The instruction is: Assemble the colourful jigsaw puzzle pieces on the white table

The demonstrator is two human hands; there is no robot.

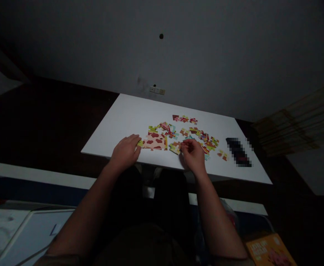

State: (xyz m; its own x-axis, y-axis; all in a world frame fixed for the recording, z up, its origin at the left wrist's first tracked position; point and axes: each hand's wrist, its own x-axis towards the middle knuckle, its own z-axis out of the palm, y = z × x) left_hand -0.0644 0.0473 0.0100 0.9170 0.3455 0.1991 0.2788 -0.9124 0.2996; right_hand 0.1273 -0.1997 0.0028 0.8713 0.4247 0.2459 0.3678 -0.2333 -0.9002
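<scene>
- Near the middle of the head view, we rest our left hand [125, 151] flat on the white table [128, 114], fingers loosely extended and lying side by side, holding nothing.
- Its fingertips touch the left edge of the joined puzzle block [154, 141], a pink patch with dark red spots and a yellow-green rim, which lies flat on the table just right of that hand.
- Right of centre, our right hand [193, 155] is curled, with thumb and fingers drawn together and pinching the right edge of a loose piece [175, 147].
- That piece sits just beside the lower right corner of the joined block; we cannot tell whether it is lifted or still on the table.
- Above and to the right of both hands, the scattered pieces [203, 137] spread across the table, some touching, some apart, with a short row further up towards the far edge.
- Further right on the table lies a dark blurred object [238, 151], well apart from the right hand.
- At the lower right corner of the frame, we see an orange box [271, 251] below the table.
- Along the dim wall above the table's far edge sits a small pale socket [157, 89].
</scene>
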